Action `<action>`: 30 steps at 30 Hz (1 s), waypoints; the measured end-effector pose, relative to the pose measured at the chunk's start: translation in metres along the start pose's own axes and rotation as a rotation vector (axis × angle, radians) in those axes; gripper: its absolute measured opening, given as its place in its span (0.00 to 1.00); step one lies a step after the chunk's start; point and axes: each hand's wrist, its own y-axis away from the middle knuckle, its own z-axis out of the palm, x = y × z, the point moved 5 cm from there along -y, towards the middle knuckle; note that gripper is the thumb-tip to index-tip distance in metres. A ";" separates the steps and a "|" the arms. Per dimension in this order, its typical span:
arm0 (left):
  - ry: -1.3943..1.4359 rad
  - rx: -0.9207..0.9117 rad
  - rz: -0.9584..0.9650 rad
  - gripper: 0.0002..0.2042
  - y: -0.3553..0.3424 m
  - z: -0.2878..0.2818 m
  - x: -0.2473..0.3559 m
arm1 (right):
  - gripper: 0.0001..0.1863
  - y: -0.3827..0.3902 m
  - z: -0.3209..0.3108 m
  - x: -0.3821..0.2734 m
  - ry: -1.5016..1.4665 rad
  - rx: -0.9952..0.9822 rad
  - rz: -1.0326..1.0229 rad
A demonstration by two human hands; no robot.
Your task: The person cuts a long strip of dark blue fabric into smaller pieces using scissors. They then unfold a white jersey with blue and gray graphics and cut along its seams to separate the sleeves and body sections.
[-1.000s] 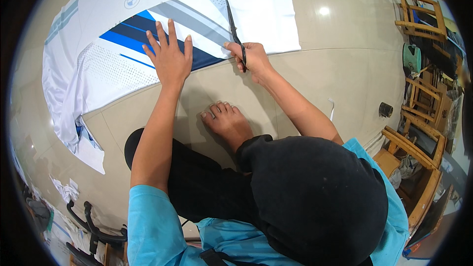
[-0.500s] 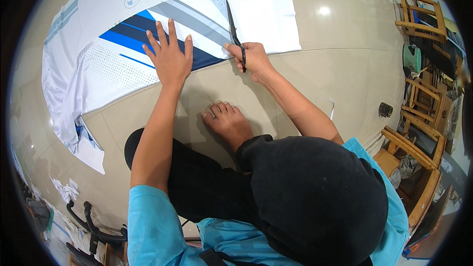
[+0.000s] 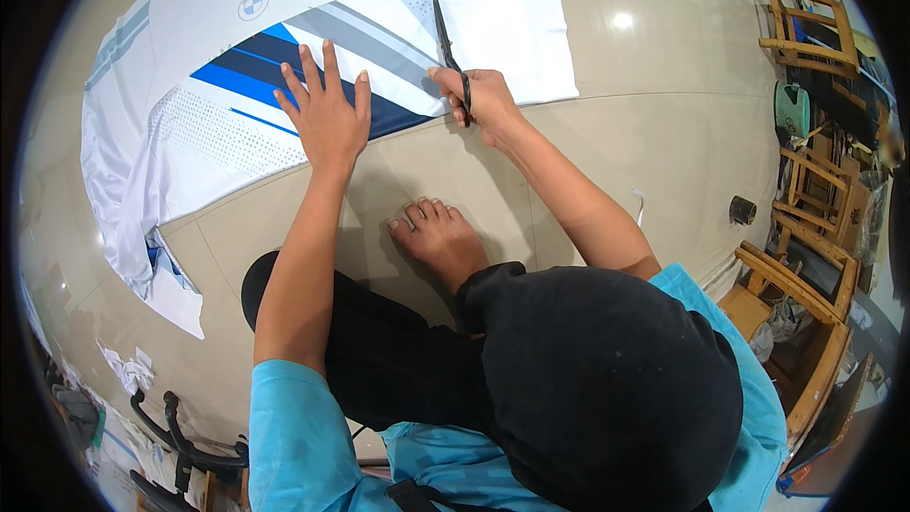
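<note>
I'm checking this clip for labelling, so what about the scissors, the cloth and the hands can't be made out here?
Head view only:
- scissors: handles hidden inside the right hand; whether the blades are parted is too small to tell.
- printed cloth: left hand covers part of it; its far end is cut off by the top rim.
- Wooden chairs: bent at the rim.

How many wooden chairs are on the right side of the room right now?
3, all along the right edge: one wooden chair at the top, one midway, one lower, nearest the person. Clutter there may hide more.
</note>
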 end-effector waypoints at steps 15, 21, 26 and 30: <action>0.006 -0.003 0.001 0.36 -0.001 0.002 0.000 | 0.20 -0.008 -0.001 0.009 0.011 -0.024 -0.017; -0.001 -0.005 0.000 0.36 0.000 0.000 0.000 | 0.21 -0.002 0.001 -0.006 -0.014 -0.025 -0.010; 0.009 0.001 -0.001 0.36 0.000 0.000 0.000 | 0.21 -0.007 0.004 -0.013 -0.041 -0.019 -0.001; 0.005 -0.006 -0.002 0.36 -0.001 -0.001 0.001 | 0.20 -0.012 0.004 -0.012 -0.039 -0.008 0.008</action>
